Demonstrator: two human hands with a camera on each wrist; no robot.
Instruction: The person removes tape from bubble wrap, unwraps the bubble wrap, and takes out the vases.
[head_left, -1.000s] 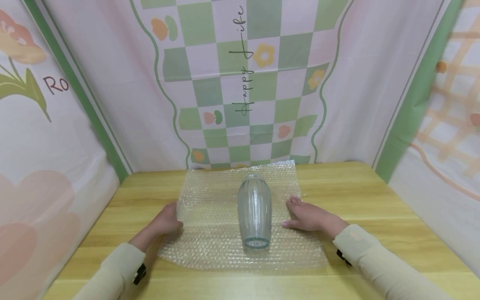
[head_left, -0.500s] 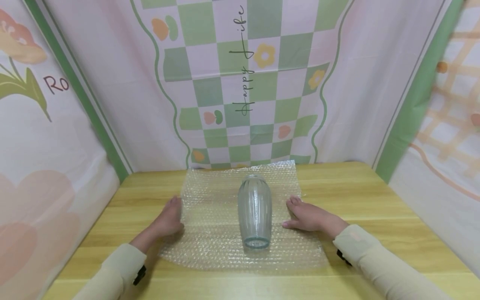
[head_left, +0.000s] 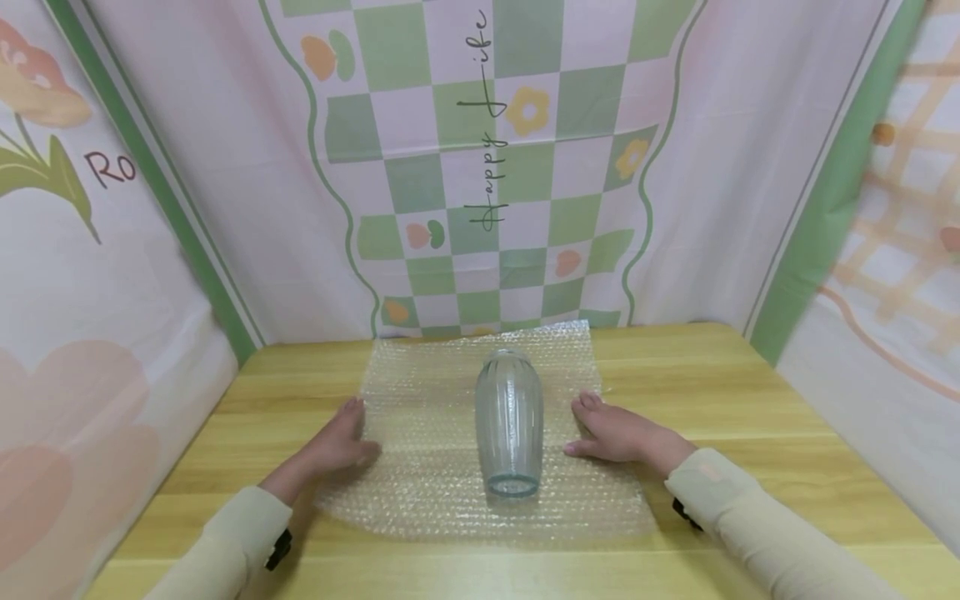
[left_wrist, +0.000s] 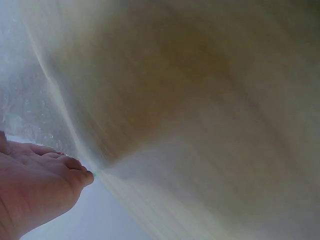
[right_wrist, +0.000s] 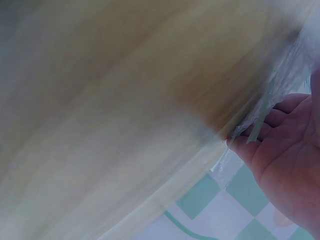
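A ribbed clear glass vase (head_left: 510, 417) lies on its side on a sheet of bubble wrap (head_left: 427, 492), its base towards me. My left hand (head_left: 337, 439) is at the sheet's left edge, thumb spread over the wrap and apart from the fingers. In the left wrist view the fingers (left_wrist: 75, 170) lie nearly straight beside the sheet. At the right edge my right hand (head_left: 618, 429) holds the wrap, thumb on top. The right wrist view shows its fingers (right_wrist: 275, 117) curled at the edge, a strip of film across them. Neither hand touches the vase.
The wooden table (head_left: 712, 392) reaches back to a curtain (head_left: 525, 192) with green checks. Patterned cloth also hangs at the left and right. The sheet's far edge lies near the back of the table.
My left hand has shifted slightly along the left edge, and its thumb has moved right onto the wrap. That edge has moved a little. My right hand and the vase have stayed put.
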